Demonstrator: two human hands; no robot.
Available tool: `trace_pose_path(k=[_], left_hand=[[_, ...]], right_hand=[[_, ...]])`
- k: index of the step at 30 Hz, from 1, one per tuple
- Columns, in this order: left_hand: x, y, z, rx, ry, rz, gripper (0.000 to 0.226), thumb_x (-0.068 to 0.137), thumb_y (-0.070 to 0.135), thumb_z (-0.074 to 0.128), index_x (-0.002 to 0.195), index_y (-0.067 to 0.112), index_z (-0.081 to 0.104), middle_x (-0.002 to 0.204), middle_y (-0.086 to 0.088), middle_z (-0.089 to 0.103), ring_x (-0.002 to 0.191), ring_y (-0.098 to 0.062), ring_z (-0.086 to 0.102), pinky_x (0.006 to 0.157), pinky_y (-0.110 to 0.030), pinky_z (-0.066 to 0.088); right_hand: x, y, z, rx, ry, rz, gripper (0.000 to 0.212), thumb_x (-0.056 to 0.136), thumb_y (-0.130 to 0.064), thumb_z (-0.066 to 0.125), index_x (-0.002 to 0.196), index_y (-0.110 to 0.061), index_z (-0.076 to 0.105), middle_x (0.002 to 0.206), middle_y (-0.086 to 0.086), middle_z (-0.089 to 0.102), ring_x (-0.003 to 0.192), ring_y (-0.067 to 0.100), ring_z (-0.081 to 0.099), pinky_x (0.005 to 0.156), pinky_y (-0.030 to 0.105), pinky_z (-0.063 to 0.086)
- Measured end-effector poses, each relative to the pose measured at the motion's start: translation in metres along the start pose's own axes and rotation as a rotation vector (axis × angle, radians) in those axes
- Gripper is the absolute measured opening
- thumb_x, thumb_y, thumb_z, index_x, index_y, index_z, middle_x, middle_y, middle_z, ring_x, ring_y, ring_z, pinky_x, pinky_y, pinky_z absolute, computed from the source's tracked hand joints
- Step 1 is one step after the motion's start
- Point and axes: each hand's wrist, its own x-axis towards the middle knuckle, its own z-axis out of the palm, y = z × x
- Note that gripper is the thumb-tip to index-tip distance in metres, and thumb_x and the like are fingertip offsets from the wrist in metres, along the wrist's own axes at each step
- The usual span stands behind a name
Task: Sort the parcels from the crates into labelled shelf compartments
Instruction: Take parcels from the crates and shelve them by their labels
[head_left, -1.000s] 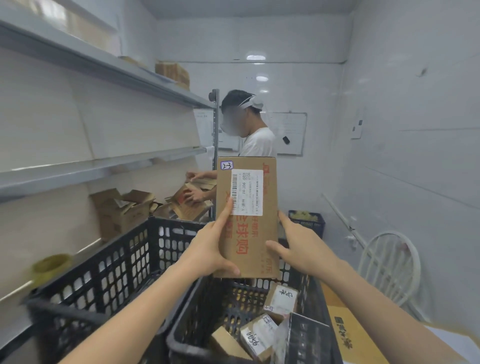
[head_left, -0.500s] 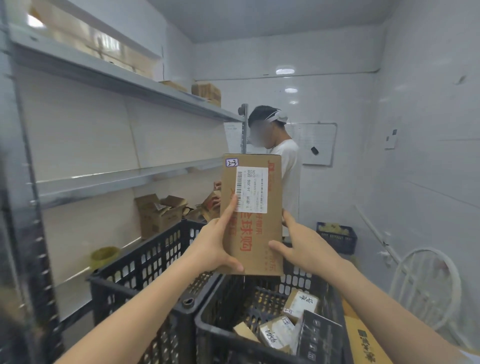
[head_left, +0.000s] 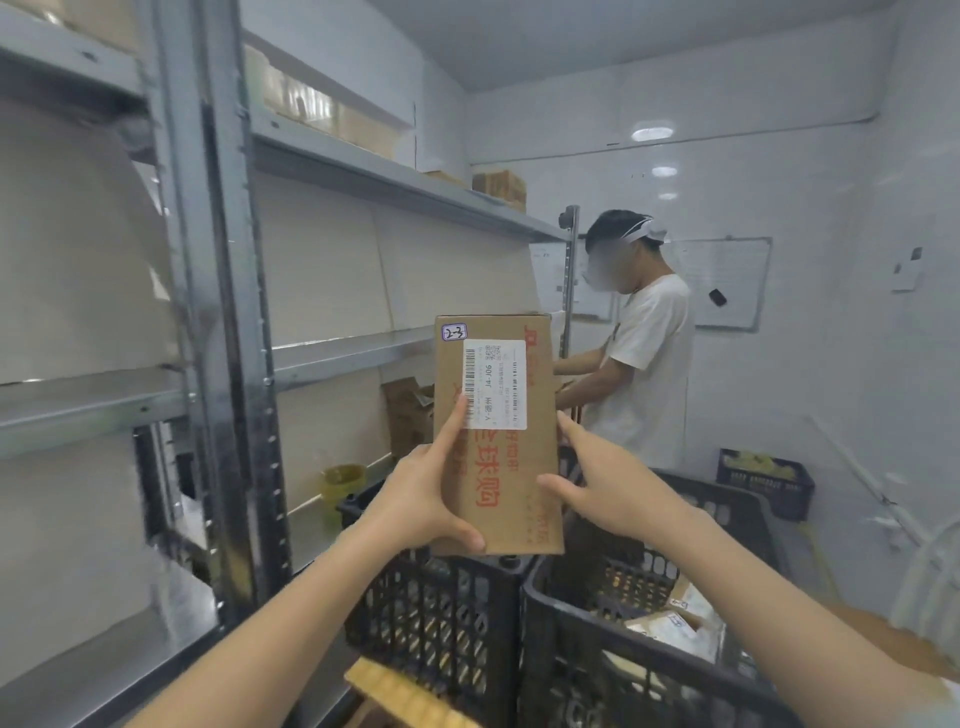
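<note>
I hold a tall brown cardboard parcel (head_left: 511, 467) upright in front of me, with red print, a white shipping label and a small sticker marked 2-3. My left hand (head_left: 423, 501) grips its left edge, thumb curled under the bottom corner. My right hand (head_left: 605, 491) holds the right edge, thumb on the front face. Below are two black plastic crates: the left crate (head_left: 441, 618) and the right crate (head_left: 623, 675), which holds several small parcels (head_left: 670, 623). The grey metal shelf unit (head_left: 332, 358) runs along the left wall.
A shelf upright (head_left: 218, 312) stands close on my left. Another person in a white shirt (head_left: 644, 364) works at the far end of the shelves. Open cartons (head_left: 408, 415) and a yellow tape roll (head_left: 343, 480) lie on a lower shelf. A dark crate (head_left: 763, 483) sits at the back.
My view has swung left and back, bringing the shelf upright close. The parcel stays upright in both hands, which grip it as before.
</note>
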Motion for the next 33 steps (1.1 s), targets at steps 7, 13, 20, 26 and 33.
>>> trace_pose_path(k=[7, 13, 20, 26, 33], left_hand=[[-0.08, -0.041, -0.064, 0.014, 0.059, -0.079, 0.146, 0.059, 0.027, 0.093, 0.134, 0.066, -0.026, 0.149, 0.006, 0.034, 0.136, -0.018, 0.038, 0.108, -0.042, 0.04], [-0.158, -0.072, -0.109, -0.009, 0.1, -0.153, 0.148, 0.056, 0.027, 0.094, 0.13, 0.071, -0.026, 0.144, 0.007, 0.037, 0.131, -0.015, 0.042, 0.105, -0.04, 0.042], [-0.243, -0.1, -0.154, -0.032, 0.156, -0.231, 0.149, 0.056, 0.026, 0.094, 0.137, 0.063, -0.026, 0.139, 0.009, 0.038, 0.128, -0.011, 0.043, 0.102, -0.031, 0.044], [-0.303, -0.114, -0.182, 0.02, 0.224, -0.327, 0.149, 0.054, 0.029, 0.094, 0.133, 0.067, -0.027, 0.141, 0.007, 0.039, 0.129, -0.014, 0.044, 0.106, -0.038, 0.045], [-0.347, -0.12, -0.201, 0.041, 0.321, -0.418, 0.149, 0.054, 0.028, 0.094, 0.132, 0.068, -0.026, 0.143, 0.008, 0.037, 0.129, -0.013, 0.044, 0.101, -0.033, 0.046]], right_hand=[[-0.014, -0.094, 0.025, 0.021, -0.027, -0.083, 0.093, 0.09, -0.049, 0.057, 0.154, -0.027, -0.006, 0.152, -0.003, 0.038, 0.124, 0.017, 0.053, 0.1, 0.037, 0.047], [-0.035, -0.172, 0.051, 0.096, -0.081, -0.192, 0.099, 0.091, -0.043, 0.059, 0.15, -0.03, -0.021, 0.144, -0.009, 0.047, 0.094, 0.005, 0.061, 0.076, 0.023, 0.053], [-0.064, -0.257, 0.073, 0.191, -0.141, -0.299, 0.104, 0.092, -0.036, 0.06, 0.145, -0.031, -0.03, 0.147, -0.009, 0.044, 0.119, 0.011, 0.057, 0.097, 0.031, 0.05], [-0.08, -0.309, 0.09, 0.236, -0.196, -0.38, 0.106, 0.091, -0.036, 0.062, 0.142, -0.033, -0.032, 0.149, -0.008, 0.041, 0.115, 0.007, 0.059, 0.094, 0.028, 0.05], [-0.083, -0.348, 0.102, 0.272, -0.223, -0.506, 0.108, 0.09, -0.037, 0.063, 0.129, -0.044, -0.038, 0.15, -0.015, 0.038, 0.127, 0.009, 0.051, 0.103, 0.034, 0.046]])
